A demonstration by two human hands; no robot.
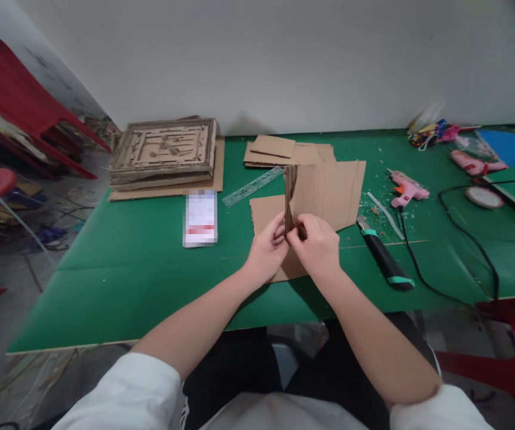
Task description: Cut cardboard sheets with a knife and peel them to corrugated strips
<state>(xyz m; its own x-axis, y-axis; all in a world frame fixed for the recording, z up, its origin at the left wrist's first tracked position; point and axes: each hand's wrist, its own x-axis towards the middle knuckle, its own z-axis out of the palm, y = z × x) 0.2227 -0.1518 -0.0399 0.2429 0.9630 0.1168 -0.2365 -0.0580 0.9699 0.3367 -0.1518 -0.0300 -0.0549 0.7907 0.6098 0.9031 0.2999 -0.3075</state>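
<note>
My right hand (316,243) has thumb and fingertips clamped on the lower left edge of a tan, upright corrugated cardboard panel (329,191), which stands at the middle of the green tabletop (127,257). My left hand (269,248) is at the left side of that same edge, fingers bent and close together against it; whether they clamp the board or only brace it I cannot tell. The panel's edge shows a dark, ridged, layered strip, and its broad face spreads to the right. Beneath it a flat tan cardboard sheet (264,210) lies on the tabletop, partly covered by my hands. A clear plastic ruler (251,188) lies left of the panel, on the far side of the flat sheet; farther off is a low pile of flat cardboard pieces (311,152). To the right, near, lies a black-and-teal utility knife (385,257), with a translucent, slightly curved stick (386,216) beyond it and a pink glue gun (407,190) farther right. At far left sits a stack of brown cardboard panels (163,146) with raised relief on top.
</note>
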